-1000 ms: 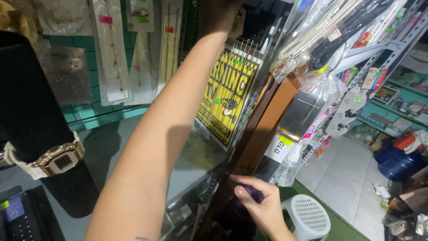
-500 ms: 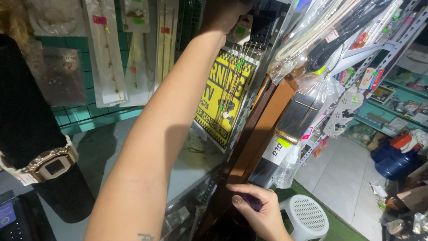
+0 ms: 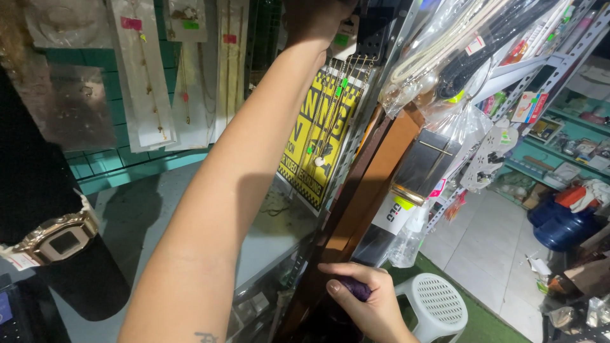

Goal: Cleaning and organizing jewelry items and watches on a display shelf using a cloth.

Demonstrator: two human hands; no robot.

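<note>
While gripped, purple handle inside right hand.

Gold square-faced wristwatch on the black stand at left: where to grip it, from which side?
Grip the gold square-faced wristwatch by its case edges, coming from the front. Its band wraps the tall black display stand, so only the outward-facing case is free; the back looks blocked. Likely needs sliding or unclasping, not pulling.

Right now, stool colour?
White stool, perforated top; head view.
</note>
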